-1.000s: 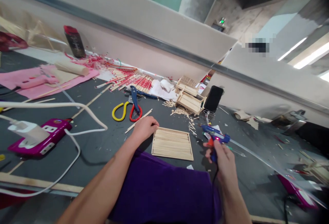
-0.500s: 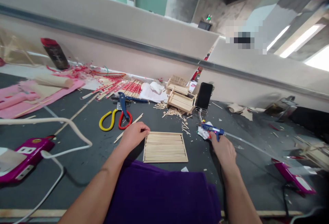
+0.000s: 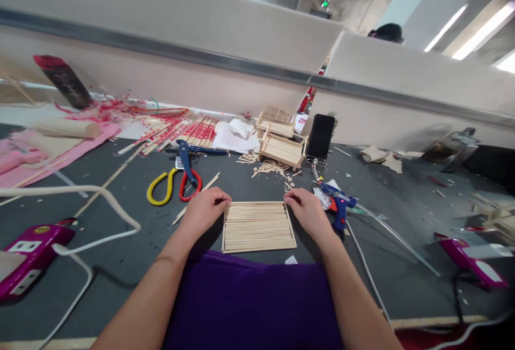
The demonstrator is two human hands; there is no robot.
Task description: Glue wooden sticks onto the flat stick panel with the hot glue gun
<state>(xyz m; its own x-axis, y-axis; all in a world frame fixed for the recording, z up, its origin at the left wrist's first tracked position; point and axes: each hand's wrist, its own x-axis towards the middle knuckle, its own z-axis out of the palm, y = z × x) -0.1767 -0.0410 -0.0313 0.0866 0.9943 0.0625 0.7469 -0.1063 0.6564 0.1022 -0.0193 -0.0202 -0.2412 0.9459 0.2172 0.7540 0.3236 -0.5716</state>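
A rectangular panel of thin wooden sticks [image 3: 258,226], framed along its edges, lies flat in front of me. My left hand [image 3: 206,206] pinches its far left corner with closed fingers. At the far right corner, my right hand [image 3: 308,208] closes its thumb and fingers on the frame. A blue glue gun [image 3: 340,205] rests on the table just right of my right hand, with a clear glue stick trailing from it. Scissors with one yellow and one red handle [image 3: 163,189] and blue-handled pliers [image 3: 185,158] lie beyond my left hand, near a few loose sticks [image 3: 211,181].
Small wooden stick models [image 3: 282,149] stand at the back beside a propped phone [image 3: 321,136] and scattered stick offcuts [image 3: 270,169]. Bundled sticks [image 3: 201,133] lie along the partition. Purple power strips [image 3: 36,253] and white cables [image 3: 96,226] flank me. A person's dark hair shows beyond the partition.
My right hand has let go of the glue gun and moved left onto the panel's far right corner. My left hand remains at the far left corner. The view has shifted slightly.
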